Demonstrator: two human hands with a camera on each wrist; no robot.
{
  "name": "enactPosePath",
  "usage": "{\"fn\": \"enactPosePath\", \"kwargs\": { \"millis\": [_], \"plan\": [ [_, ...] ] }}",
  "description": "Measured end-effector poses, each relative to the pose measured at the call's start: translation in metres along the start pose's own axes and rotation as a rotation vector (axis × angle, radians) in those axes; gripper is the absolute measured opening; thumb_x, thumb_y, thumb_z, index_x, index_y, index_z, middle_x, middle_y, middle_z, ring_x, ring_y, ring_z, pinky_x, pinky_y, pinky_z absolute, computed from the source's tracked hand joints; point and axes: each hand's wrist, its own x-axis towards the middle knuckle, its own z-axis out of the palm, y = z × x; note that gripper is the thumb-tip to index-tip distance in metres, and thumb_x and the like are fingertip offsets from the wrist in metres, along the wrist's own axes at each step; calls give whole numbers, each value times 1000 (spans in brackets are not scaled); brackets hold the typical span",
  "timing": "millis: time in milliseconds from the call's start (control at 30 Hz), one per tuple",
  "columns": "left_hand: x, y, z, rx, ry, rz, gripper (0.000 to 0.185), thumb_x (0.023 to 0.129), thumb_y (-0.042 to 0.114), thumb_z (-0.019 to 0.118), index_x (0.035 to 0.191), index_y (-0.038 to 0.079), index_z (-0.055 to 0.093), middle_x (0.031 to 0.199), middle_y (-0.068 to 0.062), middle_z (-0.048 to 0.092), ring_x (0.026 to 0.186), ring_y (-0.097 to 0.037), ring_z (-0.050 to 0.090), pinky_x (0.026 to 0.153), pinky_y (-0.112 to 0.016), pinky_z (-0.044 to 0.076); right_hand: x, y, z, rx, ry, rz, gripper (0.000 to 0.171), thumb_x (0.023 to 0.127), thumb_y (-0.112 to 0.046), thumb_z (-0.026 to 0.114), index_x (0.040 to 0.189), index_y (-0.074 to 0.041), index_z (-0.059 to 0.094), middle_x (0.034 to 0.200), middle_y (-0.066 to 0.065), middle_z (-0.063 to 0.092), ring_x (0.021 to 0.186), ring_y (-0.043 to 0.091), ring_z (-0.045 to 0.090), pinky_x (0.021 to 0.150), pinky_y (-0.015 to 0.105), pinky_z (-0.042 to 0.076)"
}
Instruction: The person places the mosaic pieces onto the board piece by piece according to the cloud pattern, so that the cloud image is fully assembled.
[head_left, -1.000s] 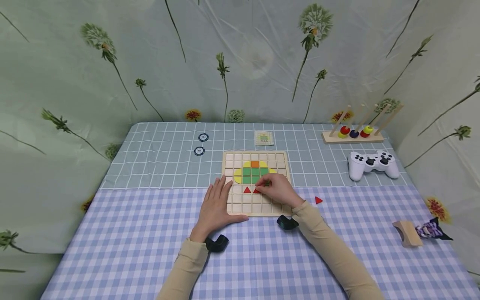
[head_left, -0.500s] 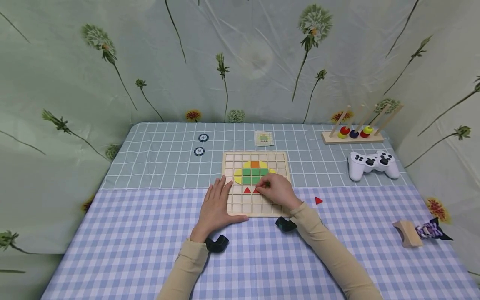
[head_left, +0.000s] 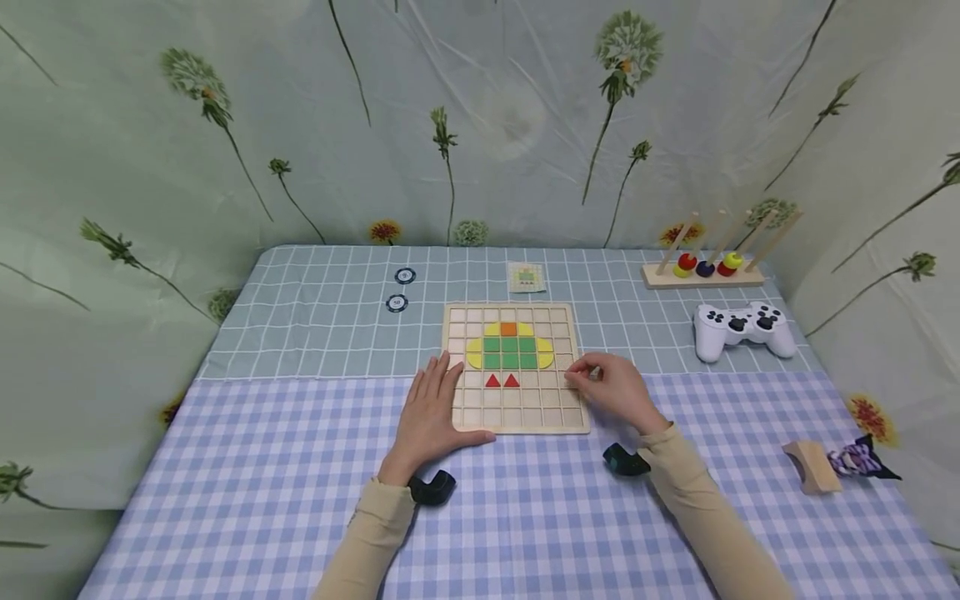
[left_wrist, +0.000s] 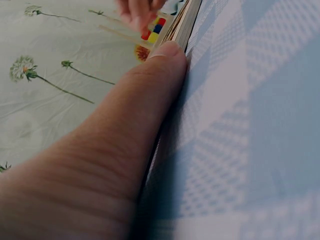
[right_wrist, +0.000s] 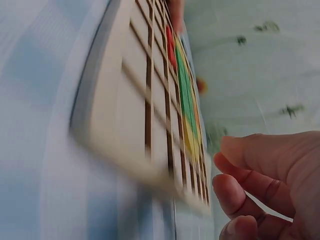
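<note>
A wooden grid board (head_left: 551, 400) lies on the tablecloth, filled in its upper middle with green squares (head_left: 510, 361), an orange square (head_left: 508, 329) and yellow rounded pieces (head_left: 545, 360). Below them sit two red triangles (head_left: 502, 381) side by side. My left hand (head_left: 429, 417) is spread flat at the board's left side; in the left wrist view its thumb (left_wrist: 150, 75) runs along the front edge. Over the board's right edge hovers my right hand (head_left: 618, 392), its fingers loosely bent around nothing, as the right wrist view shows. It covers the spot where a loose red triangle lay.
Behind the board lies a small pattern card (head_left: 527, 277), with two poker chips (head_left: 401, 290) to its left. A pegged bead stand (head_left: 701, 281) and a white game controller (head_left: 742, 329) stand back right. An arched wooden block (head_left: 817, 467) lies beside a purple figure (head_left: 855, 459).
My right hand has let go of the second red triangle, which stays in the grid, and has moved right to the board's edge. The left hand stays where it was.
</note>
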Motion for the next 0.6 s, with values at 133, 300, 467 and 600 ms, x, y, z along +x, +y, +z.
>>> {"fn": "enactPosePath", "kwargs": {
  "millis": [133,300,467,600],
  "plan": [
    [0,0,0,-5,15,12,113,63,78,64,146,8,33,155,-15,19,142,-29,10,114,-41,6,-13,19,-23,-37,50,60,13,86,-19,71,89,-6,72,78,1,64,56,15,48,50,27,38],
    [0,-2,-1,8,1,-7,114,63,80,62,147,9,32,155,-13,17,143,-27,8,114,-40,5,-27,36,-44,-97,71,168,20,86,-21,71,95,-4,71,86,8,62,61,19,48,52,30,39],
    [0,-1,-1,7,-16,-14,114,63,78,64,147,9,31,156,-12,15,143,-26,7,114,-39,3,-39,47,-52,-106,18,227,27,81,-23,76,97,-2,71,95,12,63,67,19,49,57,31,40],
    [1,1,-2,5,-19,-10,114,63,77,65,147,8,31,156,-13,15,143,-27,7,114,-39,3,-46,52,-52,-100,-15,256,29,77,-26,79,95,-4,72,95,10,64,67,17,47,57,30,38]
  ]
}}
